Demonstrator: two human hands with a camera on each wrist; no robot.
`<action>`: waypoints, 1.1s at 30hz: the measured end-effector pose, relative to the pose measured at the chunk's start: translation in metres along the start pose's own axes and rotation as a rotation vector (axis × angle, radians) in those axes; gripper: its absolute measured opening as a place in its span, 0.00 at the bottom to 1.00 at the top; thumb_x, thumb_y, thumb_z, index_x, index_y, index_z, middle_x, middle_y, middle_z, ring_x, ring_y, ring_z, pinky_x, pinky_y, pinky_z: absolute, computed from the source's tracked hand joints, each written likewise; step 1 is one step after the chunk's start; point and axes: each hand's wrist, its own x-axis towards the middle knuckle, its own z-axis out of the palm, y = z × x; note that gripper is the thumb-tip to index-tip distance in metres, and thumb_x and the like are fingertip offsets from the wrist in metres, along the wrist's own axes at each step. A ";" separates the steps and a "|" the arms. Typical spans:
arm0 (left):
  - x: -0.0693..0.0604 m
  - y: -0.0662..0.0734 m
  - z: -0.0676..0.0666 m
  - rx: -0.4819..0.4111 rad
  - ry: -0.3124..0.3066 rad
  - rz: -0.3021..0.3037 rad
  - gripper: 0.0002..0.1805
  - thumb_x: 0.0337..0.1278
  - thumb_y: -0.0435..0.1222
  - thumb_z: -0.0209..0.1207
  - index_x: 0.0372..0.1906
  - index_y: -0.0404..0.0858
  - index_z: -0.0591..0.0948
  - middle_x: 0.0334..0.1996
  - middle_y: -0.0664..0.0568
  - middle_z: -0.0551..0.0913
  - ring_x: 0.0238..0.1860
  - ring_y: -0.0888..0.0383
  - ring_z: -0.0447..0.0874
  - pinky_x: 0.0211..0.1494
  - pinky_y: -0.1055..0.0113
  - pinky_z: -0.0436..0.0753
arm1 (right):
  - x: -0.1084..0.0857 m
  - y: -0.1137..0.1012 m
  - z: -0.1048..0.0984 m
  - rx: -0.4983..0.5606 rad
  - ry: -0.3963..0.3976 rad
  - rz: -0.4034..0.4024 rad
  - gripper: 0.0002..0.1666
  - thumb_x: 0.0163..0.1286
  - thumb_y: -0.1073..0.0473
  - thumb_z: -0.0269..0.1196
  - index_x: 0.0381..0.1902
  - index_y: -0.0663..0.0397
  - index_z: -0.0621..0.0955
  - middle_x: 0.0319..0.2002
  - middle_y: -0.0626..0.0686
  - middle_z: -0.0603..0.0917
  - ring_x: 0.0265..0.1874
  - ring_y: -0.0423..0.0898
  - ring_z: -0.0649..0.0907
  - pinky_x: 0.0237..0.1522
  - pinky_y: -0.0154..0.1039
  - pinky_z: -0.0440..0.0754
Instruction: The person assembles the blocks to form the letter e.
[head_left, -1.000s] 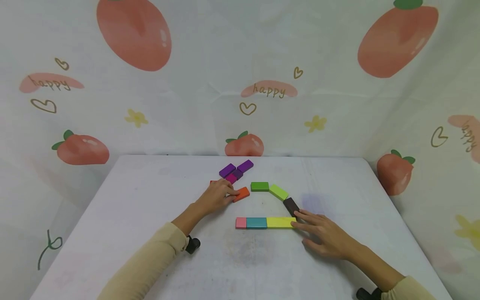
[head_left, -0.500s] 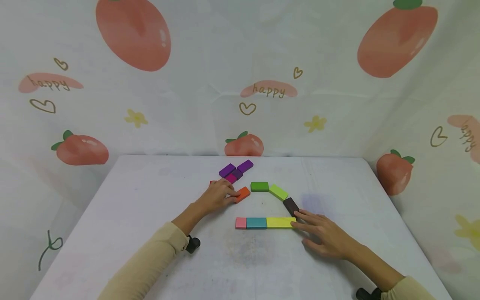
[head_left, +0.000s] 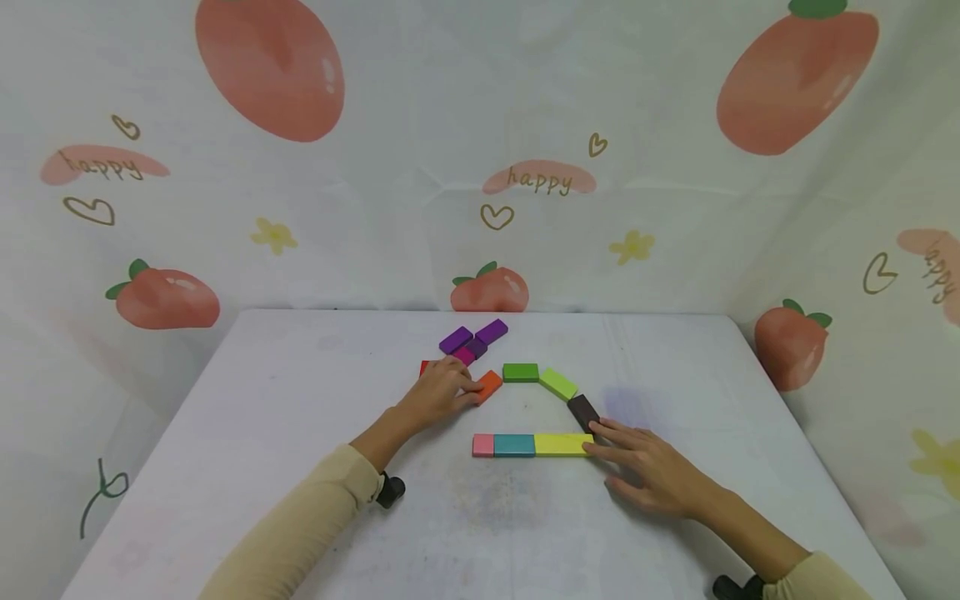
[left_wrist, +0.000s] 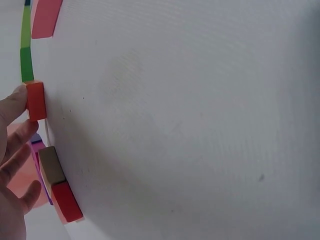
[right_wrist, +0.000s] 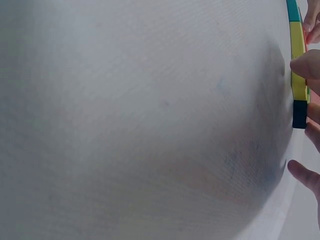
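Observation:
Between thumb and forefinger, my left hand pinches an orange block; the left wrist view shows the thumb on its side. The block's far end lies close to a green block. From there a lime block and a dark block curve down to the right. My right hand lies with extended fingers, one tip at the dark block and another at the right end of a yellow block. Teal and pink blocks continue that straight row leftward.
Behind the left hand lie purple blocks, a magenta block and a partly hidden red block. A greyish-brown block touches the red one in the left wrist view. A printed cloth hangs behind the white table.
The orange block has shifted slightly right and turned steeper, its far end nearer the green block. My left hand has moved a little right with it. The right hand stays put.

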 end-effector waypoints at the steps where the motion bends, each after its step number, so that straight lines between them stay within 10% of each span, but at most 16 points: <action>1: 0.000 0.000 0.000 0.000 0.002 0.004 0.14 0.57 0.40 0.70 0.47 0.41 0.89 0.36 0.51 0.85 0.48 0.52 0.75 0.54 0.52 0.76 | 0.000 0.000 0.000 0.000 0.001 -0.001 0.33 0.56 0.57 0.73 0.62 0.45 0.82 0.66 0.56 0.76 0.65 0.56 0.74 0.50 0.56 0.81; 33: 0.003 0.002 0.004 -0.017 0.036 0.035 0.13 0.54 0.40 0.71 0.44 0.40 0.90 0.33 0.52 0.86 0.45 0.55 0.76 0.49 0.59 0.77 | 0.000 0.001 0.000 -0.001 -0.002 -0.002 0.33 0.55 0.57 0.73 0.61 0.45 0.82 0.66 0.56 0.76 0.66 0.56 0.74 0.50 0.57 0.81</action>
